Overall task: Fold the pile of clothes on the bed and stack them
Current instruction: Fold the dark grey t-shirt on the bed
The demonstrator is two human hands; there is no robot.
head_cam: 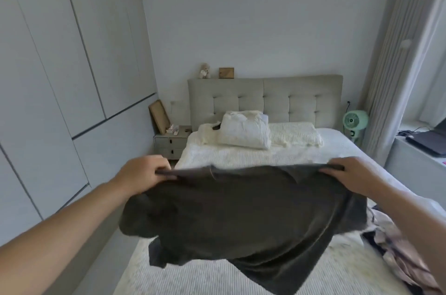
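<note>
Over the bed: we hold a dark grey garment (pixel 241 217) up in the air above the white bedspread (pixel 241 154), spread wide between our two hands.
Left hand: our left hand (pixel 142 176) has its fingers curled round the garment's top edge at the left corner, thumb underneath.
Right hand: our right hand (pixel 350 174) pinches the same edge at the right corner, fingers curled over the cloth.
Key relation: the held edge runs straight across from hand to hand, level and taut, and the rest of the cloth hangs down from it towards us; both hands sit about equally near it.
Long axis: we judge the garment's length to run from the held edge down to the loose end near us, so it points away from us, towards the headboard (pixel 265 99).
Lower end: a bunched fold droops at the lower left and a flap hangs lower at the right, so the cloth is not yet flat.
Remaining pile: more clothes (pixel 395 246) lie crumpled on the bed's right side, beneath our right forearm.
Next move, as we judge it: lowering the cloth flat onto the bedspread ahead, keeping the edge square.
</note>
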